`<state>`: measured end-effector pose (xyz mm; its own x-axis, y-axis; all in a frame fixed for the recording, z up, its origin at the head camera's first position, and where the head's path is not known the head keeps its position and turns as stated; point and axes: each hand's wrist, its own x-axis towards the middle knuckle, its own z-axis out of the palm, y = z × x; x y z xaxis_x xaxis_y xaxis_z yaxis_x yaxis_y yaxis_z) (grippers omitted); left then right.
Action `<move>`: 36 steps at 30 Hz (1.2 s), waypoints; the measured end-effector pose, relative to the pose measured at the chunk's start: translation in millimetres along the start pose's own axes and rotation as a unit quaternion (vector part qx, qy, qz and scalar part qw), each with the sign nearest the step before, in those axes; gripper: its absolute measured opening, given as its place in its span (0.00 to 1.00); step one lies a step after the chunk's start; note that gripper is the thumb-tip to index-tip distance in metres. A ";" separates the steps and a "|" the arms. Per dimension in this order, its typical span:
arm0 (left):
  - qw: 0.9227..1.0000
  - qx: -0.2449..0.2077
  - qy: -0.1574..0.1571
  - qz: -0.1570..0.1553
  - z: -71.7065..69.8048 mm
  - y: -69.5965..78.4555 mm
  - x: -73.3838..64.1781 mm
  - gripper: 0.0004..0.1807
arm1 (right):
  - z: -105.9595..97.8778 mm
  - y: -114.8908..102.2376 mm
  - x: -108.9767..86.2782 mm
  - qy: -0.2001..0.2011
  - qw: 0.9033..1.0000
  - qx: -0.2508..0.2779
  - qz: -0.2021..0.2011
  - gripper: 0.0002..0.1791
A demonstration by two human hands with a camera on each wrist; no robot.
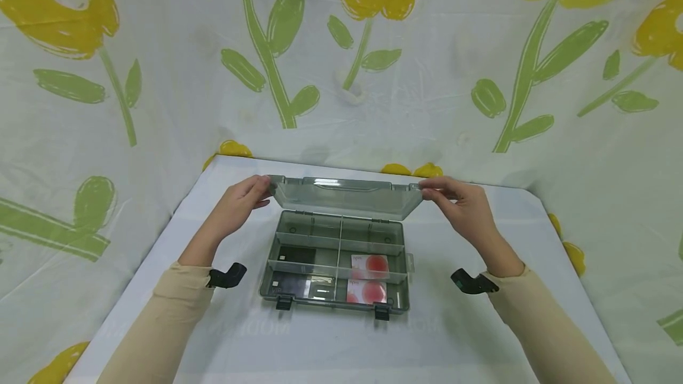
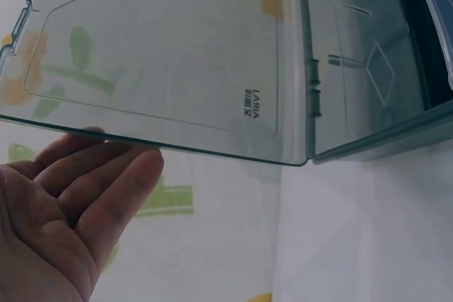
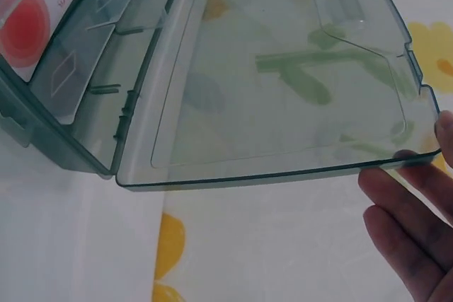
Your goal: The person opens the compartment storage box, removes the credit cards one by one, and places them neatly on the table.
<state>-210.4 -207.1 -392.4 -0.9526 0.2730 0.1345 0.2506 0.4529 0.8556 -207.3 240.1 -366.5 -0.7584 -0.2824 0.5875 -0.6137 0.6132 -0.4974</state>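
A grey see-through divided box (image 1: 335, 259) lies on the table with its hinged lid (image 1: 347, 197) raised at the back. My left hand (image 1: 242, 203) holds the lid's left upper corner; in the left wrist view the fingers (image 2: 120, 196) reach the lid's edge from below. On the opposite side my right hand (image 1: 461, 203) pinches the right upper corner between thumb and fingers. Inside the box, two red-and-white packs (image 1: 368, 291) sit in the right compartments. Dark flat packs (image 1: 290, 283) fill part of the left ones. The rear row shows only its bare floor.
Two black latches (image 1: 382, 312) hang from the box's front edge. The white table (image 1: 373, 348) is bordered by a flower-print cloth (image 1: 416, 99) at the back and sides. Black wrist cameras (image 1: 227, 276) sit on both sleeves.
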 end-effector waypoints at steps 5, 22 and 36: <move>1.000 -0.007 0.002 -0.006 1.1 -1.6 1.6 0.31 | 5.5 4.2 4.4 0.015 1.000 0.007 -0.002 0.11; 0.998 0.014 -0.044 -0.034 2.9 -9.4 3.0 0.37 | 21.2 21.9 14.3 0.084 0.996 0.033 -0.017 0.11; 0.997 0.010 -0.074 -0.008 10.8 -24.1 14.8 0.37 | 44.9 36.7 11.5 0.033 0.999 -0.011 0.041 0.33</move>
<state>-228.7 -204.8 -416.4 -0.9210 0.3871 0.0447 0.2403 0.4741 0.8470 -248.5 226.3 -406.6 -0.7889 -0.1824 0.5869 -0.5453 0.6481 -0.5316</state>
